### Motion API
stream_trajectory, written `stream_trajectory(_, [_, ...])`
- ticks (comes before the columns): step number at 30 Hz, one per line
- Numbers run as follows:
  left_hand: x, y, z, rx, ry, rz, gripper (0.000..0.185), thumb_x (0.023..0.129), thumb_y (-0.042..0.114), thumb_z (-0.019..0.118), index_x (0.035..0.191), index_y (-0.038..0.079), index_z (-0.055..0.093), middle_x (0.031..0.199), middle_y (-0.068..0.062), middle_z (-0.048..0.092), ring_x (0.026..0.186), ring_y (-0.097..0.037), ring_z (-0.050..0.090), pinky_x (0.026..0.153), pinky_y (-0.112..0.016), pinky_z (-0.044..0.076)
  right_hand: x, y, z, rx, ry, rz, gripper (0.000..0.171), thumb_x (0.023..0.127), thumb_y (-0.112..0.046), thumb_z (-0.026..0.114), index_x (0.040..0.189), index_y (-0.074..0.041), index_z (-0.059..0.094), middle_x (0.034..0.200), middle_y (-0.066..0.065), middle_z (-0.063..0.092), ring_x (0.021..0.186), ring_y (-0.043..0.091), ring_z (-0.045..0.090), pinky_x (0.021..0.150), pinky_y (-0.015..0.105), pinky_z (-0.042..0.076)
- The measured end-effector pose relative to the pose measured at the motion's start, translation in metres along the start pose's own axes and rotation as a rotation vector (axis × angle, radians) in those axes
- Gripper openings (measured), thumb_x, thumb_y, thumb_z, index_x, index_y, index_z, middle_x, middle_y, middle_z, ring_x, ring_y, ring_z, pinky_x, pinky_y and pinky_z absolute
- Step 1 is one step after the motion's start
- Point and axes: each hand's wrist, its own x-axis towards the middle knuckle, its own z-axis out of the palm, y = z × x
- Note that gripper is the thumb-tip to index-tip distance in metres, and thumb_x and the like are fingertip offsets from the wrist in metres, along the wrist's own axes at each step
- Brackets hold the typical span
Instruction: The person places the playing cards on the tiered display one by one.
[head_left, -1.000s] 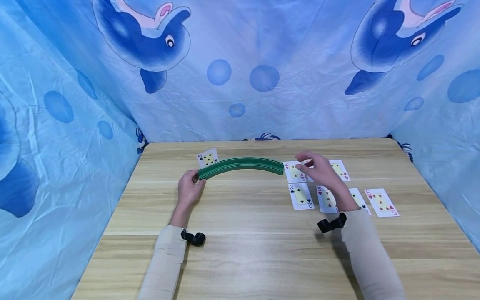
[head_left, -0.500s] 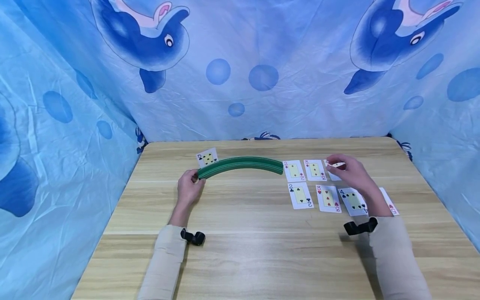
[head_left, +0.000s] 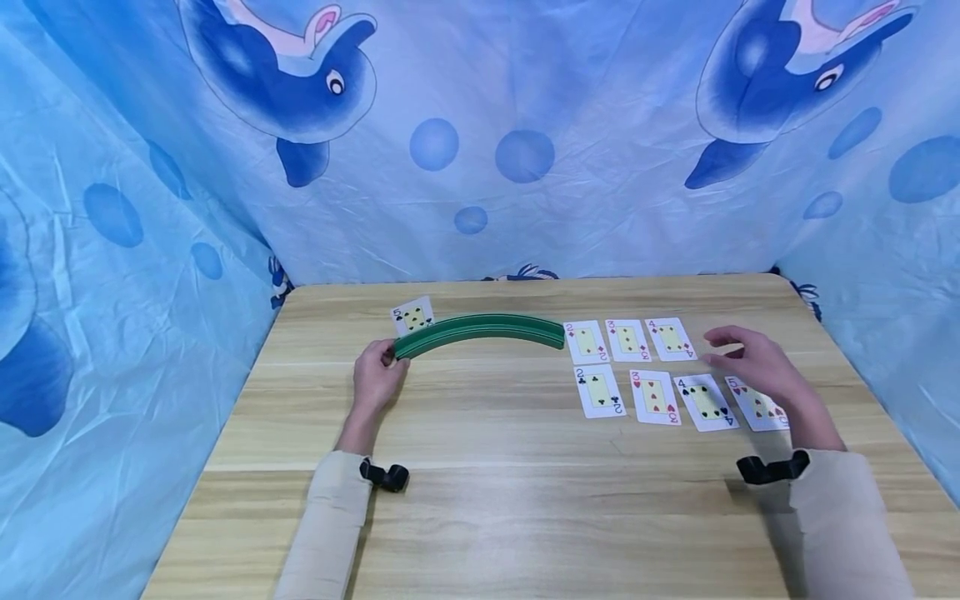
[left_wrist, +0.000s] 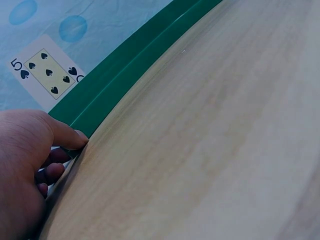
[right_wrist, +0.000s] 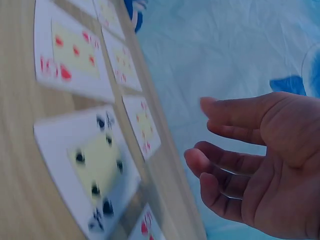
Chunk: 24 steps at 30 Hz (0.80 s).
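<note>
My left hand [head_left: 377, 375] pinches the left end of a curved green card holder [head_left: 480, 327] between thumb and fingers, seen closely in the left wrist view. A 5 of spades [left_wrist: 48, 72] lies just behind that end, its lower part covered by the holder. My right hand [head_left: 757, 367] is empty, fingers loosely bent, to the right of the 4 of diamonds [head_left: 671, 339]. It partly covers the 5 of hearts [head_left: 759, 408] in the head view. The 2 of diamonds [head_left: 586, 342], right at the holder's other end, and 3 of diamonds [head_left: 627, 340] lie face up in the same row.
Nearer me lie a 2 of clubs [head_left: 600, 392], a 3 of hearts [head_left: 655, 397] and a 4 of spades [head_left: 706, 402], face up. The wooden table [head_left: 487, 500] ends at a blue dolphin-print cloth [head_left: 480, 125] behind and at the sides.
My right hand has moved right, from the 2 and 3 of diamonds past the 4 of diamonds, which now lies in full view slightly closer to the 3. The left hand has stayed put.
</note>
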Motion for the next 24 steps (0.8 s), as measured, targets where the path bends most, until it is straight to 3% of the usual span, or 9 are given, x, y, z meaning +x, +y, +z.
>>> stream_trajectory(5, [0.0, 0.0, 0.0, -0.005, 0.006, 0.007, 0.036, 0.087, 0.006, 0.07, 0.121, -0.005, 0.066, 0.105, -0.021, 0.064, 0.091, -0.03, 0.056, 0.079, -0.035, 0.043, -0.008, 0.019, -0.009, -0.031, -0.066, 0.002, 0.057, 0.096, -0.023, 0.065, 0.139, 0.01, 0.046, 0.137, 0.037, 0.049, 0.112, 0.049, 0.057, 0.078, 0.036, 0.053])
stream_trajectory(14, [-0.001, -0.002, 0.0, -0.014, 0.007, 0.011, 0.036, 0.087, 0.006, 0.07, 0.12, -0.006, 0.066, 0.105, -0.022, 0.064, 0.092, -0.031, 0.056, 0.079, -0.035, 0.043, -0.019, 0.041, -0.015, -0.109, -0.157, 0.068, 0.072, 0.085, -0.027, 0.076, 0.14, 0.008, 0.046, 0.141, 0.038, 0.044, 0.116, 0.053, 0.049, 0.084, 0.055, 0.049])
stream_trajectory(20, [-0.002, -0.002, -0.001, -0.005, 0.009, 0.015, 0.037, 0.087, 0.006, 0.07, 0.122, -0.006, 0.065, 0.105, -0.022, 0.064, 0.092, -0.031, 0.057, 0.08, -0.036, 0.044, -0.024, 0.048, -0.018, -0.176, -0.153, 0.044, 0.081, 0.077, -0.03, 0.083, 0.138, 0.01, 0.047, 0.142, 0.042, 0.039, 0.122, 0.06, 0.04, 0.094, 0.069, 0.039])
stream_trajectory(24, [-0.001, -0.002, 0.001, -0.015, 0.015, 0.011, 0.037, 0.087, 0.006, 0.07, 0.122, -0.006, 0.066, 0.105, -0.022, 0.064, 0.092, -0.03, 0.056, 0.079, -0.035, 0.044, -0.027, 0.053, -0.018, -0.207, -0.154, 0.023, 0.082, 0.076, -0.029, 0.084, 0.137, 0.013, 0.047, 0.14, 0.043, 0.04, 0.124, 0.061, 0.038, 0.097, 0.071, 0.036])
